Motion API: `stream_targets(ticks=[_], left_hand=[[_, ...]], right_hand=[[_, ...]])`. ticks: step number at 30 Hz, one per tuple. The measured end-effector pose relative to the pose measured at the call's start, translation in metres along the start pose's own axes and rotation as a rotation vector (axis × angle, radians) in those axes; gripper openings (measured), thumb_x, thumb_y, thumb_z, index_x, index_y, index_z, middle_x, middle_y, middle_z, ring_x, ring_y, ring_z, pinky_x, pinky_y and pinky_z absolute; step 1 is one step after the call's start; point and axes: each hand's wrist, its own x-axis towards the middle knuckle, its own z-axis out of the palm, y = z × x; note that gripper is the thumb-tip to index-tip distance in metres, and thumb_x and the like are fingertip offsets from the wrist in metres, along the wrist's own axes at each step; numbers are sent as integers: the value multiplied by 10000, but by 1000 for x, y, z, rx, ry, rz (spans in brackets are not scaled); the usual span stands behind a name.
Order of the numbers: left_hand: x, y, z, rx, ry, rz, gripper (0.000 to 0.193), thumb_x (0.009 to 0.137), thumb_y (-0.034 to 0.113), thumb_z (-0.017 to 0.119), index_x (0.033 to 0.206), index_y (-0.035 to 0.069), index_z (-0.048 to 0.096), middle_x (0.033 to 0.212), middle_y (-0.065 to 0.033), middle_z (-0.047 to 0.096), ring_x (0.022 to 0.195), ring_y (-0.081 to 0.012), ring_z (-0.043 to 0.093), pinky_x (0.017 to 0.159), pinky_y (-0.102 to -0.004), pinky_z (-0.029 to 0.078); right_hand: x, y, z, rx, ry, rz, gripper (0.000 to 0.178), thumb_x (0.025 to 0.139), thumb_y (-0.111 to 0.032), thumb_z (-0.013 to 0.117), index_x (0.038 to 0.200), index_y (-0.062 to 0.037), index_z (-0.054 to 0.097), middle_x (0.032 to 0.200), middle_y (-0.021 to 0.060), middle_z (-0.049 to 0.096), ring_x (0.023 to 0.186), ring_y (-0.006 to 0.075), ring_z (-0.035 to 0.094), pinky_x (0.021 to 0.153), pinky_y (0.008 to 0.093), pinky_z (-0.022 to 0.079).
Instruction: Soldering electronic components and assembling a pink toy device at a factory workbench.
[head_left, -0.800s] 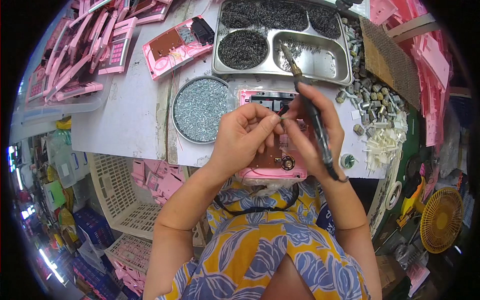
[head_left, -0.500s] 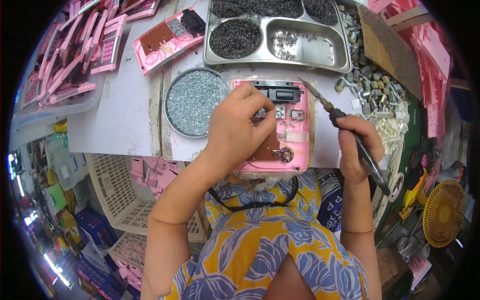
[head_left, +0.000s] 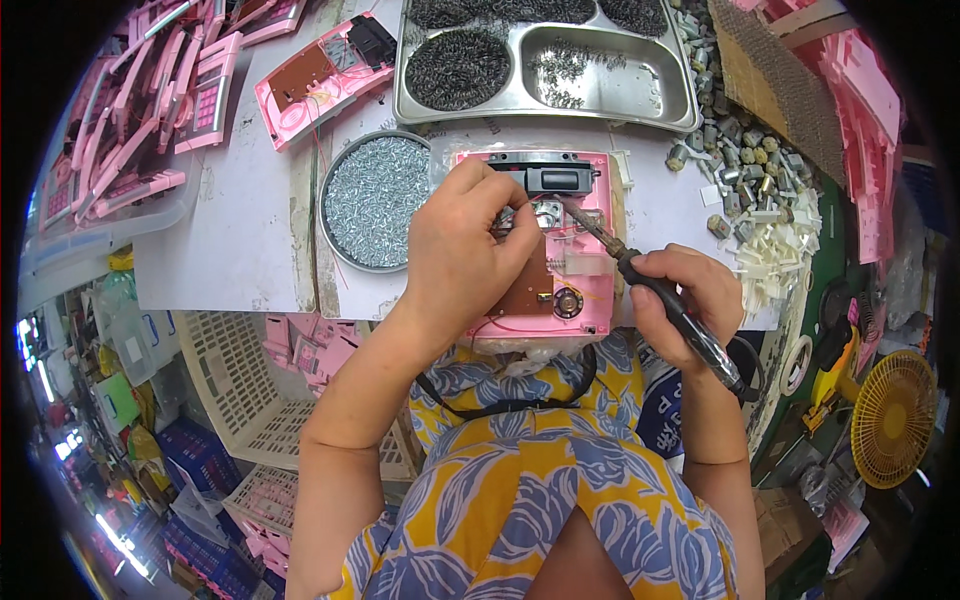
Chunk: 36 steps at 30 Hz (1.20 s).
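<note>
A pink plastic housing [head_left: 585, 318] lies at the table's near edge, in front of me. It holds a black compartment part [head_left: 558, 180], a brown circuit board [head_left: 525, 293], a small round speaker [head_left: 568, 302] and thin wires. My left hand [head_left: 470, 235] is closed in a pinch over the housing's left half; its fingers hide most of what they grip. My right hand [head_left: 690, 300] is wrapped round the black handle of a soldering iron [head_left: 620, 250]. The iron's tip points up and left, over the housing, close to my left fingertips and a small metal part [head_left: 548, 213].
Left of the housing stands a round dish of screws [head_left: 370, 200]. Behind is a metal tray [head_left: 660, 115] with dark springs. Another opened pink housing [head_left: 325, 80] lies back left, beside a bin of pink housings [head_left: 205, 100]. Small metal and white parts [head_left: 765, 240] are heaped at right.
My right hand has brought the soldering iron left and down, so its tip is now over the housing near my left fingers. My left hand stays pinched in nearly the same place.
</note>
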Motion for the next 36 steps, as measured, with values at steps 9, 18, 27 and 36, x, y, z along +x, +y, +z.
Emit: stream_targets(ticks=[9, 18, 27, 36], left_hand=[[-3, 0, 1, -33, 10, 17, 55, 814, 27, 722, 840, 14, 676, 792, -67, 588, 599, -149, 592, 542, -277, 478], [-1, 0, 2, -8, 9, 4, 56, 810, 25, 722, 834, 17, 671, 791, -69, 584, 598, -156, 583, 544, -285, 469], [-1, 0, 2, -4, 32, 9, 59, 805, 37, 723, 824, 21, 670, 776, -74, 577, 587, -165, 570, 536, -290, 454], [-1, 0, 4, 0, 44, 7, 66, 801, 42, 724, 821, 25, 663, 776, -76, 576, 577, -169, 572, 522, -297, 450]], right_hand=[[-1, 0, 2, -11, -19, 7, 258, 762, -21, 756, 1007, -7, 676, 639, 75, 613, 479, 179, 552, 466, 299, 423], [2, 1, 5, -13, -15, 10, 253, 761, -19, 751, 1001, -13, 672, 623, 67, 594, 475, 178, 543, 462, 302, 412], [4, 4, 5, -47, -38, -39, 285, 739, 8, 753, 1012, -22, 678, 628, 53, 598, 475, 169, 536, 459, 298, 409], [5, 6, -1, -94, -93, -150, 303, 717, 8, 763, 1010, -15, 686, 665, 60, 632, 476, 188, 541, 451, 312, 417]])
